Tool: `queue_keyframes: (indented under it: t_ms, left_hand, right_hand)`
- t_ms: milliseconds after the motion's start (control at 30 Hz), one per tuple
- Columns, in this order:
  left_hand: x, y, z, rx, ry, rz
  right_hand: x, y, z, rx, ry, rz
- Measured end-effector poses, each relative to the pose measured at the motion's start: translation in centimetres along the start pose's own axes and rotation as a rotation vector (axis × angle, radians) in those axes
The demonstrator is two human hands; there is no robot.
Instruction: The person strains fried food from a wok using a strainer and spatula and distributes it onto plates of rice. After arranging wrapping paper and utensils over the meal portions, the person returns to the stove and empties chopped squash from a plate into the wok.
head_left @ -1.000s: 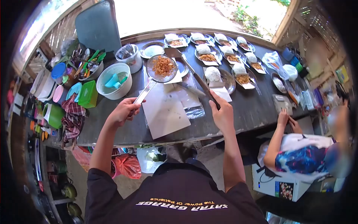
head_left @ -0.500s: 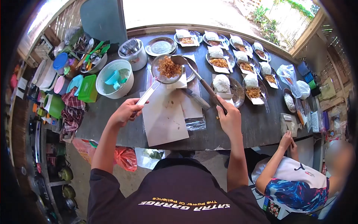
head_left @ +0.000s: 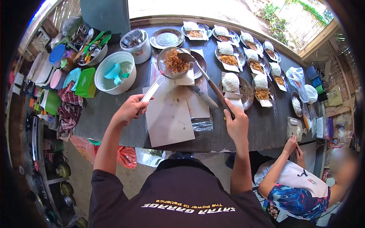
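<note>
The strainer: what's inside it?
Little brown bits of food are inside the strainer. The long tool covers some, and the mesh under the food is hidden.

Black short-sleeved shirt (head_left: 178,190) (white and yellow lettering (head_left: 189,206)).

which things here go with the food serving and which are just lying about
Likely part of it:
strainer of browned food, in the left hand
wooden-handled spatula, in the right hand
plates with rice mounds

Seemingly just lying about:
checked cloth
green box
red plastic bag
</note>
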State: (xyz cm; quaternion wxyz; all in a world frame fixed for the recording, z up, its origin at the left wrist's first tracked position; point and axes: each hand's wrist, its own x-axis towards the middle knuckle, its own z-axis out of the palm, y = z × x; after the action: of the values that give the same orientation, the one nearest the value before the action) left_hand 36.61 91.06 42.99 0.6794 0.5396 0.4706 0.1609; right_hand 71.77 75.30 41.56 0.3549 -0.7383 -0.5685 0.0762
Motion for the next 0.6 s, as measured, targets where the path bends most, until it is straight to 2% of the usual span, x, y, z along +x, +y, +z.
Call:
queue_keyframes:
  t_ms: [200,600]
  left_hand:
    - [0.1,0.7,0.0,0.032,0.011,-0.007]
    - [0.9,0.8,-0.3,0.014,0.015,0.009]
  right_hand:
    - [-0.7,0.4,-0.8,-0.008,0.040,-0.069]
    - [-0.3,0.3,-1.4,-0.055,0.007,-0.037]
